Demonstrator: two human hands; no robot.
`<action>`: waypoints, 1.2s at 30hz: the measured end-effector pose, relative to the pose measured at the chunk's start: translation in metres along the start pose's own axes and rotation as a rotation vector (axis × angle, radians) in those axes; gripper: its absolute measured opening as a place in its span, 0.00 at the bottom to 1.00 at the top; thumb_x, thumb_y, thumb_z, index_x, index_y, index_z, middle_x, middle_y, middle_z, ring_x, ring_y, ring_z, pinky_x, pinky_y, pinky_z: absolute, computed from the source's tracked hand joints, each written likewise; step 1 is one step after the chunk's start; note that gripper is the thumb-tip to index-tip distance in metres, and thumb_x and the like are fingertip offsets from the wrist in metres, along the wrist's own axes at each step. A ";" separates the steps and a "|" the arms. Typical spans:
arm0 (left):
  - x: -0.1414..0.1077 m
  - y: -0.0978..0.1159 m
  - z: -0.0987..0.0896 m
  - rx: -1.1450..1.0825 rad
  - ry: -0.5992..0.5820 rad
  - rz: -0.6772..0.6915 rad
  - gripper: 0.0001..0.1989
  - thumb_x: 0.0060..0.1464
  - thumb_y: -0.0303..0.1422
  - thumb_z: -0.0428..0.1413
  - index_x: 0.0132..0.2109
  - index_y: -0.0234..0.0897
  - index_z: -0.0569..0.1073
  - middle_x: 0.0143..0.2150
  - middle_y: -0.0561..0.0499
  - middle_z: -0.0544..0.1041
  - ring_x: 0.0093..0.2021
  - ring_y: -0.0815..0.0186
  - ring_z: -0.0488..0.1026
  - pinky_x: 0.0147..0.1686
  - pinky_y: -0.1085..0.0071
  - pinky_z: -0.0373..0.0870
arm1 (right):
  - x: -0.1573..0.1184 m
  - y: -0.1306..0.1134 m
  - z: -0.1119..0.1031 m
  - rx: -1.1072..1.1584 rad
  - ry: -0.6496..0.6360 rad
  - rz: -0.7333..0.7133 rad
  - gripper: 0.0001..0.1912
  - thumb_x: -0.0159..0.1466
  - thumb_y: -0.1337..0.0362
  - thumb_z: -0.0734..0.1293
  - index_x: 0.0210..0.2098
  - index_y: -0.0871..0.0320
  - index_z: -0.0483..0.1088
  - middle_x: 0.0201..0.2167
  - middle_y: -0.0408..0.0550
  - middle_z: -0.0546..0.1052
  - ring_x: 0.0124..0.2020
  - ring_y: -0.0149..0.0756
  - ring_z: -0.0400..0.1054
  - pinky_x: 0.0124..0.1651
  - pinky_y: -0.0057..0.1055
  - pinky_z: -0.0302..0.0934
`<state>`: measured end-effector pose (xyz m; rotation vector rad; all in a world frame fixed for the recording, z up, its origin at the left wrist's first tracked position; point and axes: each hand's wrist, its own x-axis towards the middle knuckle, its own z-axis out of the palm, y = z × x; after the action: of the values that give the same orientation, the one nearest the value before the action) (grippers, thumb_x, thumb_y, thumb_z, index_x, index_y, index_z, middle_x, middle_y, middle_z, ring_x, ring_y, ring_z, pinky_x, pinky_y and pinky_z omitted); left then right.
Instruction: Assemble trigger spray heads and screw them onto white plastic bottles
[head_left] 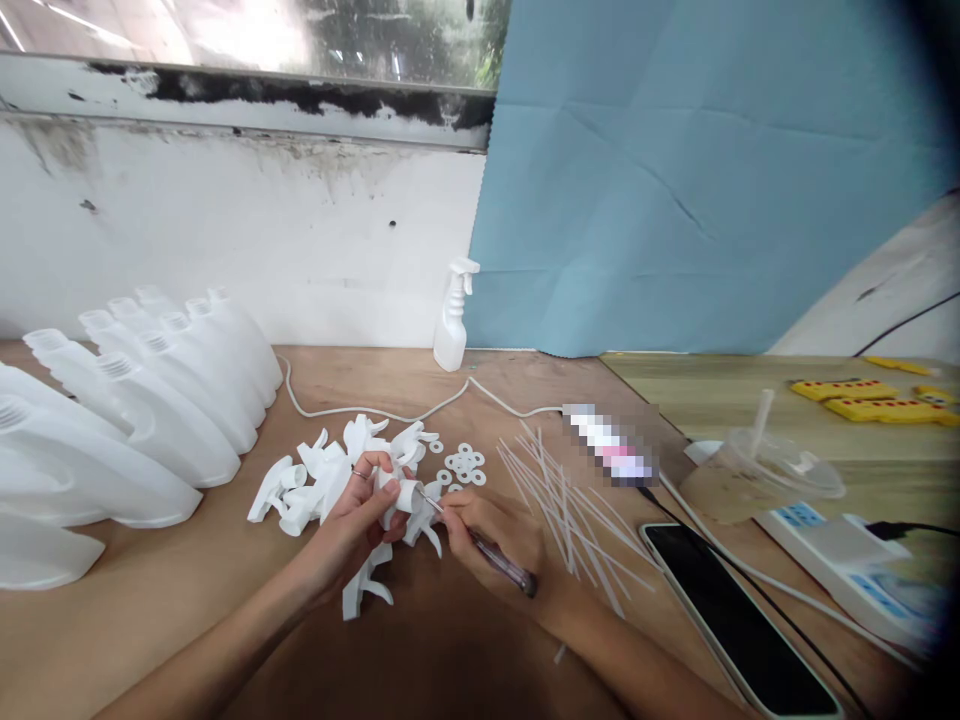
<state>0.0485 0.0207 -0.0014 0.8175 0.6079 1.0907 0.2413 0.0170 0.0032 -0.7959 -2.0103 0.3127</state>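
My left hand (366, 508) is closed around a white spray trigger head (407, 496), its round collar turned toward the right. In my right hand (499, 540) is a screwdriver (504, 562) with a dark translucent handle, and its thin metal tip reaches the collar's opening. Whether the tip touches anything inside is hidden. More white trigger heads (279, 487) lie loosely piled around and behind my left hand. Just beyond my hands is a cluster of small white ring washers (465, 462). Thin white dip tubes (559, 500) lie criss-crossed to the right of my right hand.
White bottles (161, 410) stand in rows at left. An assembled spray bottle (451, 320) is near the wall. On the right are a phone (739, 610), a lidded cup (757, 470), a power strip (840, 570) and cables. A blurred-out object (611, 445) lies behind the tubes.
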 end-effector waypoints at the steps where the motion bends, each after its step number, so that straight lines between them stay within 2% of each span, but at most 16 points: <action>1: 0.000 0.000 0.000 0.013 -0.010 -0.010 0.14 0.58 0.37 0.59 0.43 0.43 0.59 0.40 0.55 0.68 0.27 0.77 0.62 0.25 0.78 0.57 | -0.001 0.000 0.001 0.015 -0.011 0.054 0.08 0.66 0.67 0.61 0.31 0.53 0.69 0.29 0.46 0.79 0.29 0.35 0.73 0.34 0.31 0.68; 6: -0.003 0.000 -0.003 0.022 -0.089 -0.139 0.13 0.60 0.38 0.57 0.43 0.43 0.59 0.37 0.55 0.68 0.25 0.77 0.60 0.24 0.79 0.51 | 0.000 -0.001 -0.004 0.431 -0.034 0.401 0.15 0.68 0.59 0.60 0.28 0.58 0.67 0.24 0.46 0.77 0.23 0.31 0.71 0.26 0.27 0.66; 12: -0.005 -0.007 -0.004 0.043 -0.147 -0.227 0.11 0.61 0.37 0.56 0.42 0.42 0.59 0.32 0.56 0.64 0.25 0.77 0.58 0.24 0.80 0.50 | 0.004 -0.003 -0.013 0.509 -0.070 0.555 0.17 0.65 0.56 0.62 0.23 0.59 0.68 0.18 0.44 0.73 0.17 0.27 0.65 0.21 0.24 0.59; 15: -0.006 -0.008 -0.004 0.033 -0.169 -0.245 0.11 0.61 0.36 0.56 0.42 0.41 0.60 0.33 0.56 0.63 0.25 0.78 0.58 0.24 0.80 0.51 | 0.005 -0.003 -0.011 0.669 -0.043 0.710 0.19 0.63 0.55 0.63 0.21 0.59 0.65 0.16 0.43 0.72 0.14 0.26 0.63 0.17 0.23 0.56; 17: -0.006 -0.006 -0.004 -0.001 -0.160 -0.247 0.10 0.61 0.35 0.56 0.43 0.41 0.60 0.35 0.55 0.64 0.25 0.78 0.59 0.24 0.81 0.51 | 0.006 -0.001 -0.007 0.771 -0.011 0.756 0.19 0.63 0.54 0.63 0.21 0.59 0.64 0.16 0.43 0.73 0.13 0.27 0.63 0.16 0.23 0.57; 21: -0.004 0.000 -0.006 -0.136 -0.107 -0.231 0.10 0.61 0.34 0.55 0.44 0.42 0.59 0.39 0.53 0.66 0.24 0.79 0.59 0.22 0.81 0.49 | 0.007 0.001 0.000 0.886 0.011 0.633 0.17 0.65 0.54 0.63 0.25 0.59 0.65 0.21 0.44 0.75 0.19 0.30 0.69 0.22 0.27 0.64; 25: -0.002 0.001 -0.008 -0.268 -0.062 -0.263 0.11 0.60 0.31 0.56 0.44 0.41 0.59 0.33 0.55 0.63 0.23 0.78 0.60 0.21 0.81 0.51 | 0.005 0.002 0.002 0.876 -0.035 0.502 0.14 0.66 0.57 0.63 0.28 0.59 0.67 0.25 0.45 0.76 0.23 0.31 0.70 0.27 0.29 0.65; 28: -0.001 -0.001 -0.010 -0.366 -0.061 -0.332 0.10 0.61 0.31 0.55 0.44 0.40 0.60 0.33 0.55 0.62 0.23 0.78 0.60 0.21 0.81 0.52 | 0.004 0.002 0.002 0.880 -0.086 0.455 0.12 0.68 0.59 0.61 0.31 0.58 0.67 0.27 0.46 0.76 0.26 0.32 0.71 0.32 0.32 0.66; 30: 0.000 -0.003 -0.011 -0.415 -0.069 -0.360 0.08 0.62 0.31 0.54 0.43 0.39 0.60 0.33 0.55 0.62 0.23 0.78 0.60 0.21 0.81 0.52 | 0.005 0.002 0.001 0.805 -0.080 0.383 0.10 0.69 0.61 0.59 0.32 0.57 0.67 0.29 0.46 0.76 0.30 0.33 0.73 0.36 0.33 0.68; 33: 0.000 -0.004 -0.013 -0.440 -0.064 -0.364 0.07 0.63 0.31 0.54 0.43 0.39 0.61 0.32 0.55 0.62 0.23 0.78 0.61 0.21 0.81 0.53 | 0.007 0.006 0.000 0.497 -0.063 0.090 0.07 0.67 0.65 0.61 0.40 0.57 0.70 0.43 0.53 0.76 0.45 0.38 0.73 0.48 0.37 0.67; 36: 0.000 -0.003 -0.012 -0.387 -0.037 -0.332 0.08 0.62 0.32 0.54 0.44 0.40 0.61 0.33 0.55 0.64 0.25 0.77 0.63 0.22 0.81 0.55 | 0.007 0.014 0.000 0.223 -0.155 -0.268 0.14 0.66 0.67 0.62 0.51 0.60 0.69 0.55 0.59 0.72 0.56 0.41 0.67 0.56 0.40 0.63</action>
<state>0.0410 0.0234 -0.0102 0.3829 0.4611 0.8486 0.2442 0.0321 0.0007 -0.3676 -2.1500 0.4434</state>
